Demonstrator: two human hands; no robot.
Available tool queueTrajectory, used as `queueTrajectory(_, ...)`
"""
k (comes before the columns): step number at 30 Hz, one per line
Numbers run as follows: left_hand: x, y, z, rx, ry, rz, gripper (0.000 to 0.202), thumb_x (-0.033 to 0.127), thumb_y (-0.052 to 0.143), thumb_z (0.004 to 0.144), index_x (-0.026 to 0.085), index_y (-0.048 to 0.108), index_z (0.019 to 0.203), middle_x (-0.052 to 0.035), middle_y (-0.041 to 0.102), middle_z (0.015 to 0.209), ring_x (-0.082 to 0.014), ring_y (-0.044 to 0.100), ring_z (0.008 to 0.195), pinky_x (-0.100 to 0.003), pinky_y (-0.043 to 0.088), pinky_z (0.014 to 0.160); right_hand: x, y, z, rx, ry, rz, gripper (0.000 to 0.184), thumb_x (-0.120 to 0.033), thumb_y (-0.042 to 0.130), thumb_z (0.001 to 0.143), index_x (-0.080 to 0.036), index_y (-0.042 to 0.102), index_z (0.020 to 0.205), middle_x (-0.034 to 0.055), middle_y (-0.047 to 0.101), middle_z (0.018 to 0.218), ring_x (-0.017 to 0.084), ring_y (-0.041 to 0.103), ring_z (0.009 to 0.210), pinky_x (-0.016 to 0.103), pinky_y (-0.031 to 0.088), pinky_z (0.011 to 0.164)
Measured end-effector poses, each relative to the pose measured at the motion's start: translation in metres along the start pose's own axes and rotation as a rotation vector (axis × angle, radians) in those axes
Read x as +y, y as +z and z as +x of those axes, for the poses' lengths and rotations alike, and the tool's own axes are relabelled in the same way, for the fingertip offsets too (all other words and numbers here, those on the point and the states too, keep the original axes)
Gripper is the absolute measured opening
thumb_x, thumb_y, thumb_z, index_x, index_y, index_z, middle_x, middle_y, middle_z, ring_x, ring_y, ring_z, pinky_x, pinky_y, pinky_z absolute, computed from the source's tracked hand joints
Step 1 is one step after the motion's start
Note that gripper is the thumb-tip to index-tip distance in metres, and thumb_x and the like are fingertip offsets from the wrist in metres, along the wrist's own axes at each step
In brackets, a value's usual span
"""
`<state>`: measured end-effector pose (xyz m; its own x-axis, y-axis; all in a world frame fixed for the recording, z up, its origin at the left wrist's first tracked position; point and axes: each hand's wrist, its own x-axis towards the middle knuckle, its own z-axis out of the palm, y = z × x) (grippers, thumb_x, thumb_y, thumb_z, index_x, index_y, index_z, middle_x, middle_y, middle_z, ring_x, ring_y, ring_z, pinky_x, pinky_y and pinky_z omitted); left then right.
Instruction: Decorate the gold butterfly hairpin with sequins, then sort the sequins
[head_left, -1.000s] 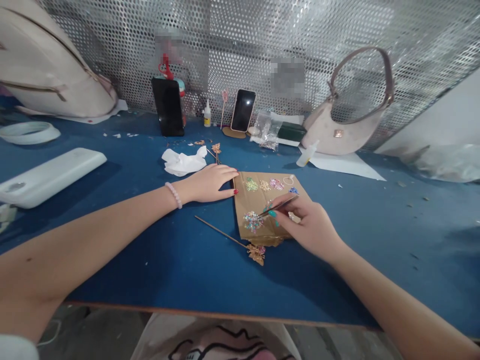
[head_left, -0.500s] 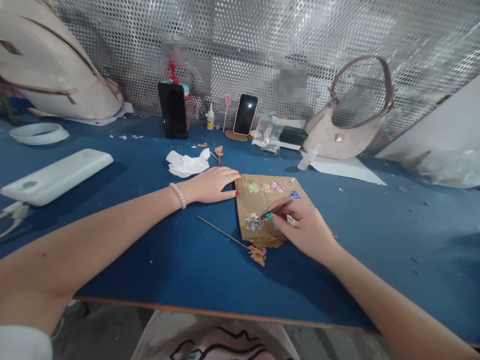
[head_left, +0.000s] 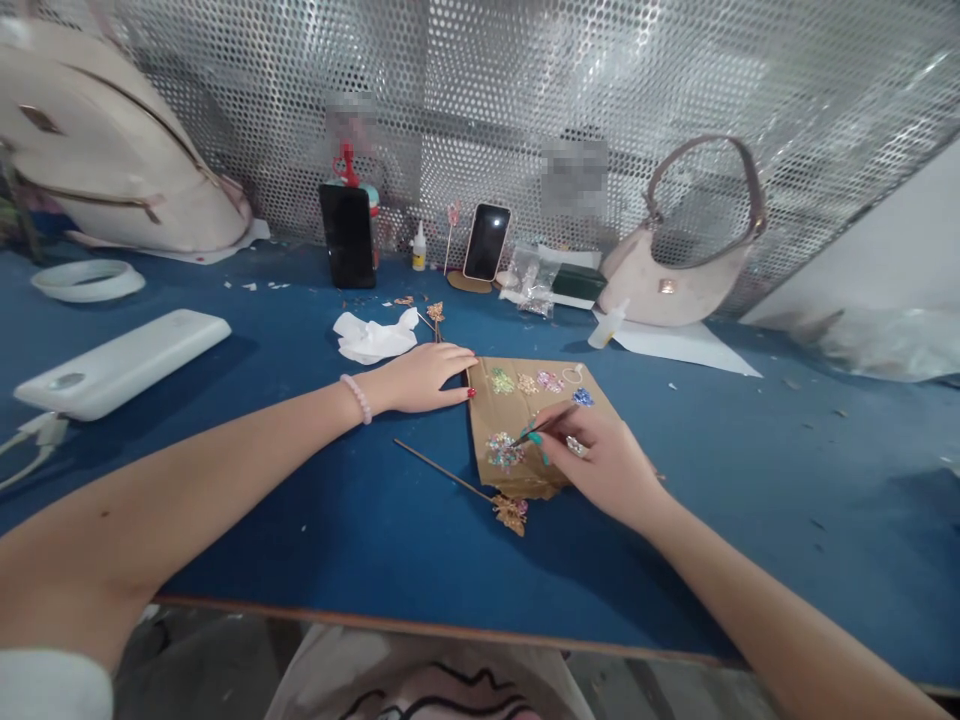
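Observation:
A brown paper sheet [head_left: 495,410] lies on the blue table [head_left: 375,530] with small heaps of coloured beads [head_left: 504,450] on it. My right hand [head_left: 600,462] is closed on thin tweezers [head_left: 546,424], whose tip touches the nearest bead heap. My left hand [head_left: 424,378] lies flat with fingers stretched out, pressing on the table at the paper's left edge. A gold hairpin with a butterfly ornament [head_left: 510,512] lies just in front of the paper.
A white power bank [head_left: 124,362] lies at the left, a crumpled tissue [head_left: 373,335] behind my left hand. Two phones [head_left: 348,235] stand at the back with glue bottles [head_left: 609,325], a pale handbag [head_left: 675,280] and a backpack [head_left: 112,170].
My right hand has slid a little left and nearer, bringing the tweezers' tip down onto the near bead heap. The left hand stays put; the view has tilted slightly.

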<state>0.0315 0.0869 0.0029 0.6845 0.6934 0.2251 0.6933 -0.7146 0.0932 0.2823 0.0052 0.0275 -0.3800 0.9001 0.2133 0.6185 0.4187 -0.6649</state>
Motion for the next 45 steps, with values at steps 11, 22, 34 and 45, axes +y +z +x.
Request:
queueTrajectory(11,0.001,-0.001,0.000,0.008,0.005,0.006,0.055,0.051,0.038,0.092,0.013,0.040,0.132,-0.0102,0.043,0.136,-0.0218,0.038,0.125,-0.034,0.029,0.105,0.001,0.000,0.001,0.004,-0.061,-0.030,0.016,-0.028,0.049,0.078,-0.018,0.061,0.080,0.0084,0.067,0.085,0.018,0.063,0.070,0.033,0.050,0.059)
queueTrajectory(22,0.000,0.000,-0.001,-0.001,-0.006,-0.006,0.056,0.051,0.037,0.092,0.013,0.039,0.133,-0.0100,0.041,0.138,-0.0218,0.036,0.126,-0.036,0.028,0.106,0.002,0.003,0.001,-0.013,-0.086,-0.008,0.016,-0.026,0.047,0.079,-0.018,0.060,0.086,0.0058,0.067,0.080,0.017,0.063,0.068,0.033,0.052,0.063)
queueTrajectory(34,0.004,-0.004,-0.002,-0.007,0.003,0.002,0.054,0.049,0.038,0.092,0.012,0.040,0.132,-0.0103,0.042,0.137,-0.0217,0.038,0.125,-0.034,0.029,0.105,0.002,0.001,0.003,0.005,-0.029,0.062,0.012,-0.026,0.051,0.078,-0.020,0.058,0.084,0.0044,0.067,0.079,0.018,0.064,0.071,0.033,0.051,0.064)
queueTrajectory(45,0.004,-0.007,-0.003,-0.008,-0.010,-0.012,0.052,0.048,0.038,0.092,0.015,0.040,0.132,-0.0097,0.041,0.137,-0.0219,0.038,0.126,-0.036,0.029,0.105,0.025,-0.049,0.013,0.133,0.017,0.247,0.030,-0.044,0.065,0.069,-0.017,0.057,0.079,0.0057,0.066,0.072,0.015,0.059,0.060,0.031,0.049,0.056)
